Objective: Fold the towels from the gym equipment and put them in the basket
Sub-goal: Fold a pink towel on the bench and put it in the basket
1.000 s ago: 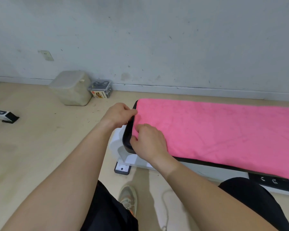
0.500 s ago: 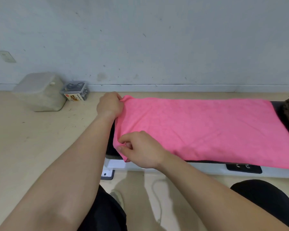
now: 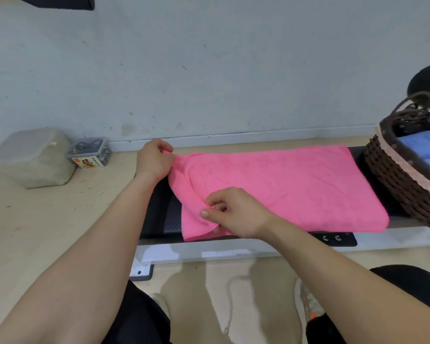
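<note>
Fingers of the left hand (image 3: 154, 160) pinch the far-left corner of the pink towel (image 3: 283, 187), the right hand (image 3: 233, 212) pinching its near-left corner; it lies on the treadmill (image 3: 159, 214), with the wicker basket (image 3: 402, 184) at its right end.

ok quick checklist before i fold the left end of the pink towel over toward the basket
1. Left hand grips the far left corner of the pink towel: ok.
2. Right hand pinches the near left corner: ok.
3. Left end is lifted off the dark belt: ok.
4. Rest of the towel lies flat and fairly smooth: ok.
5. Towel's right end is apart from the basket: ok, a strip of belt shows between them.
6. Room in the basket: cannot tell; blue towels lie in it and part of it is out of frame.
</note>
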### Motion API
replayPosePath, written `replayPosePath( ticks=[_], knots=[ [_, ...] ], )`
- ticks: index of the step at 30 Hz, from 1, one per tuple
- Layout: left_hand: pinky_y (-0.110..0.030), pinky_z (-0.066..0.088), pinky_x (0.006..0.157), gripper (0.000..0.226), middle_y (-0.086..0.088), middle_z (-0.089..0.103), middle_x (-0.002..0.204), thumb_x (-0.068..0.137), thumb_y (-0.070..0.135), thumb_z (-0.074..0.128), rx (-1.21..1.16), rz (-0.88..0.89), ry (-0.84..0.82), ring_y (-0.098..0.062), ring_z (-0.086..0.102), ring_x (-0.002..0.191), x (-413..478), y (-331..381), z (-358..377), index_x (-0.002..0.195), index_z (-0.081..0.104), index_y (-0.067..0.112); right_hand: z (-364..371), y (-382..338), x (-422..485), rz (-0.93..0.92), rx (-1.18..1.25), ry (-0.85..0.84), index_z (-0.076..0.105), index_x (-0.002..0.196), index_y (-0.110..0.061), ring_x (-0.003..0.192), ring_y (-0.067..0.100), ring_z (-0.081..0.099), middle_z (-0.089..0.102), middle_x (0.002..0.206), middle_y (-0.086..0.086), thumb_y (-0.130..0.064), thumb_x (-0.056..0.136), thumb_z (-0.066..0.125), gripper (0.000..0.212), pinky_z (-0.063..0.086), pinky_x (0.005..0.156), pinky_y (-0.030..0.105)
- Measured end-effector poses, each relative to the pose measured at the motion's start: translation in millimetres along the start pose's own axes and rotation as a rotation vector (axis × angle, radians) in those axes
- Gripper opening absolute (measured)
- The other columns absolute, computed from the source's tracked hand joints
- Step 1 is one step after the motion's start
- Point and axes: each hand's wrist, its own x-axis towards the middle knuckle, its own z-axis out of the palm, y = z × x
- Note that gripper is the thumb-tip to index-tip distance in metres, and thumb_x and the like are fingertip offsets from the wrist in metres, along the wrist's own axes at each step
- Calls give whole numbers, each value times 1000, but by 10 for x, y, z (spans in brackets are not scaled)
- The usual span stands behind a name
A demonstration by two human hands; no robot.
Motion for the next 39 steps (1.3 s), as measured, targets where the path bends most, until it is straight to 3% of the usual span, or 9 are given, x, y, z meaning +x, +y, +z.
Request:
replayPosePath(
  ticks=[3, 7, 11, 19, 23, 27, 32, 37, 39],
  knots=[
    [-33, 51, 93, 17, 0, 72, 96, 89, 12, 56, -47, 40, -3, -20, 66, 96, -29, 246, 192, 93, 71, 19, -366, 149, -271, 65, 34, 112, 64, 84, -2, 50, 4, 62, 61, 56, 0, -19, 99, 60, 23, 42, 53, 20],
    [-35, 49, 102, 40, -2, 72, 110, 85, 2, 42, -49, 151, -60, -21, 65, 108, -5, 715, 460, 101, 72, 21, -761, 443, -634, 110, 58, 324, 59, 76, -19, 58, 9, 59, 60, 60, -7, -23, 101, 55, 26, 45, 60, 26],
    [-25, 45, 93, 28, -1, 72, 109, 89, 5, 53, 61, 341, -77, -19, 64, 105, -44, 1354, 809, 104, 74, 16, -1084, 722, -973, 176, 9, 537, 58, 71, -20, 62, 3, 43, 51, 64, -12, -25, 99, 56, 29, 36, 62, 24],
    [-28, 45, 89, 19, 3, 62, 111, 91, 17, 58, 80, 567, -172, -14, 59, 95, -143, 2306, 1667, 99, 71, 27, -1450, 1044, -1493, 345, -74, 787, 56, 76, -18, 56, 17, 51, 51, 54, -8, -30, 98, 56, 25, 47, 60, 42],
    [-27, 48, 85, 18, 12, 66, 97, 92, 17, 57, 63, 604, -238, -11, 60, 91, -260, 2588, 2085, 98, 71, 26, -1559, 1189, -1645, 591, -294, 770, 59, 93, -17, 84, 30, 61, 66, 82, -1, -30, 97, 49, 17, 53, 75, 42],
    [-30, 48, 82, 10, 12, 66, 95, 90, 23, 63, 119, 633, -320, -11, 58, 90, -331, 2677, 2533, 95, 70, 27, -1581, 1360, -1703, 751, -497, 670, 52, 98, -17, 91, 35, 65, 68, 96, 9, -17, 92, 45, 10, 45, 67, 37],
    [-30, 47, 80, 7, 10, 63, 92, 88, 25, 68, 204, 586, -464, -18, 61, 96, -333, 2604, 3044, 94, 65, 25, -1544, 1407, -1654, 718, -682, 698, 49, 112, -20, 96, 27, 62, 55, 112, 3, -15, 89, 49, 23, 34, 60, 34],
    [-32, 44, 91, 39, -4, 64, 118, 90, 38, 68, 204, 445, -604, -24, 59, 110, -272, 2444, 3364, 123, 57, 18, -1541, 1373, -1503, 628, -763, 697, 54, 114, -20, 95, 26, 57, 48, 109, 3, -18, 86, 54, 29, 37, 58, 33],
    [-33, 46, 91, 41, -5, 65, 116, 90, 38, 69, 174, 427, -612, -24, 60, 107, -272, 2418, 3354, 124, 58, 18, -1548, 1351, -1411, 597, -736, 657, 53, 116, -20, 98, 25, 56, 47, 111, 3, -24, 89, 52, 27, 39, 61, 33]
  ],
)
